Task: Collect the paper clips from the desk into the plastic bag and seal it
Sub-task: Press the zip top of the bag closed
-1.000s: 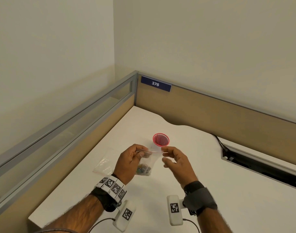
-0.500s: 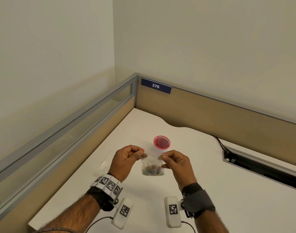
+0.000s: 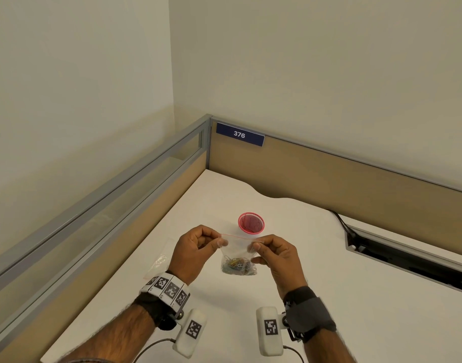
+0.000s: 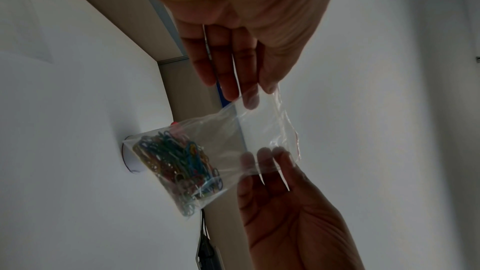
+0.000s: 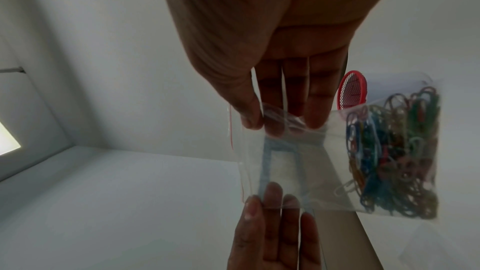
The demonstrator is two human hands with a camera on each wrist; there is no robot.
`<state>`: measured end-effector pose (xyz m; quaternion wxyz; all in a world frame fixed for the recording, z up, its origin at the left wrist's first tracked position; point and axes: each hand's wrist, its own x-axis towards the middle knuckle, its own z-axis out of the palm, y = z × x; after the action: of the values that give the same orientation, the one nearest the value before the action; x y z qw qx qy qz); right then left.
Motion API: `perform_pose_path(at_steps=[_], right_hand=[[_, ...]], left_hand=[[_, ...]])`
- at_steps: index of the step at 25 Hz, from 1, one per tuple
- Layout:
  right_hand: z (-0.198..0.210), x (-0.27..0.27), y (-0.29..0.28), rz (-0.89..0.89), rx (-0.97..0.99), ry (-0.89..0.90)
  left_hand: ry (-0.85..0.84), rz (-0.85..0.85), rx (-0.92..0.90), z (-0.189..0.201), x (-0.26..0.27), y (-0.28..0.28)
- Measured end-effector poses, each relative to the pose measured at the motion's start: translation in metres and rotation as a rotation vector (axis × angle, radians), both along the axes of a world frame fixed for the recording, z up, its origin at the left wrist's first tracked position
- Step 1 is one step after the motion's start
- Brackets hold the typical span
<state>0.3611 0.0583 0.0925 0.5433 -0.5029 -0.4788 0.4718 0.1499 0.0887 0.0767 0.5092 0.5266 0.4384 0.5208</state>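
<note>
A small clear plastic bag (image 3: 237, 251) with a red line along its mouth hangs above the white desk (image 3: 342, 297). Several coloured paper clips (image 3: 239, 265) lie bunched in its bottom. My left hand (image 3: 219, 242) pinches the bag's top left corner and my right hand (image 3: 254, 246) pinches the top right corner, so the mouth is stretched straight between them. The left wrist view shows the bag (image 4: 233, 141), the clips (image 4: 176, 161) and both pinches. In the right wrist view the clips (image 5: 394, 151) fill the bag's (image 5: 298, 161) far end.
A red mesh cup (image 3: 251, 222) stands on the desk just behind the bag. Another clear plastic bag (image 3: 160, 260) lies flat on the desk left of my left hand. Low partitions close the left and back edges. A dark cable slot (image 3: 408, 260) runs at the right.
A second ago only my left hand held the bag and my right hand hovered open beside it. My right hand has since pinched the other top corner, and the bag now hangs spread between both.
</note>
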Motion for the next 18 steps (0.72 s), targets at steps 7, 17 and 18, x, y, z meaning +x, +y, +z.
perform_pose_path(at_steps=[7, 17, 18], right_hand=[[0.0024, -0.0008, -0.0014, 0.008, -0.013, -0.026], [0.0054, -0.0037, -0.0046, -0.011, -0.026, -0.105], [0.0049, -0.0039, -0.0044, -0.027, -0.026, -0.150]], left_hand=[[0.037, -0.004, 0.004, 0.0002, 0.0003, 0.0016], [0.202, 0.020, 0.080, 0.0066, 0.0005, 0.0011], [0.208, 0.012, 0.086, 0.0071, 0.0002, 0.0012]])
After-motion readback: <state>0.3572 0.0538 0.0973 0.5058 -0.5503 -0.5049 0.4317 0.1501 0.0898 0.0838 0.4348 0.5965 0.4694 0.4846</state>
